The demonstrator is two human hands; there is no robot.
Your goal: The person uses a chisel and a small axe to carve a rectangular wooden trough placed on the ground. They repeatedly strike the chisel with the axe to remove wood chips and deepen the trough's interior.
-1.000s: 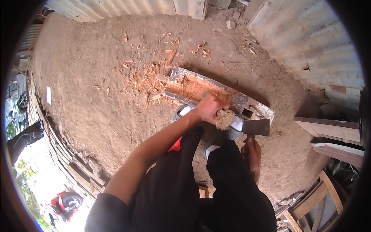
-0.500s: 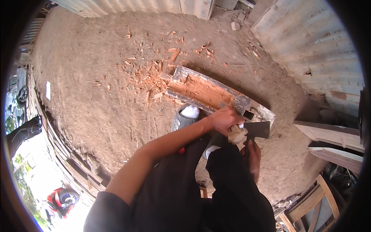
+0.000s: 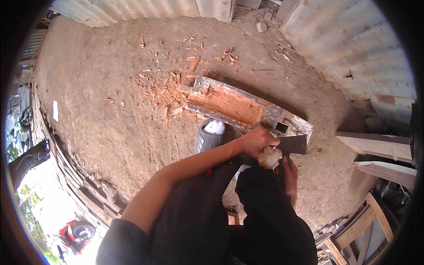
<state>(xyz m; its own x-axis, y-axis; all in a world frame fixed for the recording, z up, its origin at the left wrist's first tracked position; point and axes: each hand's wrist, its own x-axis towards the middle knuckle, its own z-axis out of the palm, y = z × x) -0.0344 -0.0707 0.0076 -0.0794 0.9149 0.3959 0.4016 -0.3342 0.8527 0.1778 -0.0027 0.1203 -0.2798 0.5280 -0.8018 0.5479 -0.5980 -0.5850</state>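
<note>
Closed around a chisel, my left hand (image 3: 259,140) is at the near side of a hollowed wooden block (image 3: 282,113). The chisel's pale, frayed wooden handle end (image 3: 270,157) sticks out towards me; its blade is hidden. Just to the right, my right hand (image 3: 289,176) is wrapped round the handle of a hatchet (image 3: 293,145) with a flat, dark metal head. The head lies beside the chisel's handle end, and whether they touch I cannot tell. Grey, weathered paint covers the block's outside, with raw reddish wood in its long hollow and a small square hole near its right end.
Wood chips (image 3: 170,90) lie scattered on the dirt floor (image 3: 101,66) beyond and left of the block. My grey shoe (image 3: 210,136) stands against its near side. Corrugated sheets (image 3: 353,57) rise at the far right. Boards (image 3: 375,145) and a wooden frame (image 3: 360,227) are at right.
My left hand has drawn slightly back from the hollow, and the chisel's blade tip, seen there before, is out of sight. The view has shifted slightly.
</note>
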